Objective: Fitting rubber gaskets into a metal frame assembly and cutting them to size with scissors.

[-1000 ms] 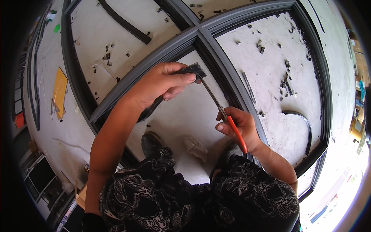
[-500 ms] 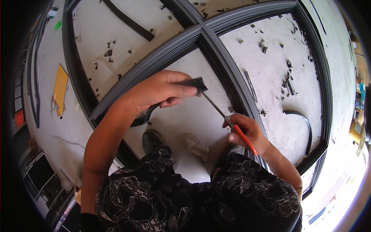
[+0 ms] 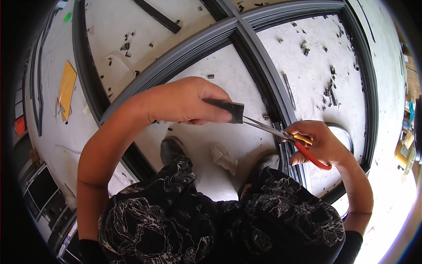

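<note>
My left hand (image 3: 195,101) is closed around a black rubber-like strip (image 3: 238,113), whose squared end sticks out past the fingertips. Scissors (image 3: 309,155) with red-orange handles are in my right hand (image 3: 323,138), fingers through or around the loops. Their blades are slightly apart and point left, the tips right at the end of the strip. Whether the tips touch it or lie just behind it, I cannot tell. Both hands are held above the floor, inside one opening of a dark grey frame (image 3: 259,57).
Several small black offcuts (image 3: 332,70) litter the floor. A long dark strip (image 3: 158,16) lies at the far left, a curved black strip (image 3: 350,136) at the right. Between my shoes (image 3: 171,151) is a crumpled pale wrapper (image 3: 225,159). A yellow piece (image 3: 66,88) lies at the left.
My right hand has moved up and right, and the scissors have turned flatter with their blades parted. The strip's end has come slightly right and lower in my left hand.
</note>
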`<state>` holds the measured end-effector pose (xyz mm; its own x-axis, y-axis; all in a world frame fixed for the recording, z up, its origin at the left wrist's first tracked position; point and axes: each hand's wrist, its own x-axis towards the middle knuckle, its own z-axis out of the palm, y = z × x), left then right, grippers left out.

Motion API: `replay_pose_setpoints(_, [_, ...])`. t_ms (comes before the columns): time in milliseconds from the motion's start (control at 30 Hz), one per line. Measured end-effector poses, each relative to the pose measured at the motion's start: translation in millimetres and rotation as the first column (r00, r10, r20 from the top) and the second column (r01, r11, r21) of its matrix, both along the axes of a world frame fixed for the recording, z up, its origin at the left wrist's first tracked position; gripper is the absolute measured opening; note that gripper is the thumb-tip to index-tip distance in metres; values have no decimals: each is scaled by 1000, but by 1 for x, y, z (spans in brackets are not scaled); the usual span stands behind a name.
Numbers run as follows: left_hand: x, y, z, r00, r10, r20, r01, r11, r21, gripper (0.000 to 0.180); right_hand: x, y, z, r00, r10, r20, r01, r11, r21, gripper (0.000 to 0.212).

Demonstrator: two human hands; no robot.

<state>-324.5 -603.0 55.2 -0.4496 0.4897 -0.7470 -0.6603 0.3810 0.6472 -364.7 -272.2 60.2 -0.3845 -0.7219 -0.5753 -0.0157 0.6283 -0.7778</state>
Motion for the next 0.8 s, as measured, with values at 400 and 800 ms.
replay_pose_setpoints(400, [2, 3, 6, 990, -129, -51, 130, 991, 13, 28, -13, -5, 9, 991, 105, 85, -109, 993, 40, 62])
replay_pose_setpoints(800, [1, 1, -4, 992, -107, -62, 107, 994, -9, 25, 11, -6, -1, 926, 291, -242, -330, 934, -138, 44])
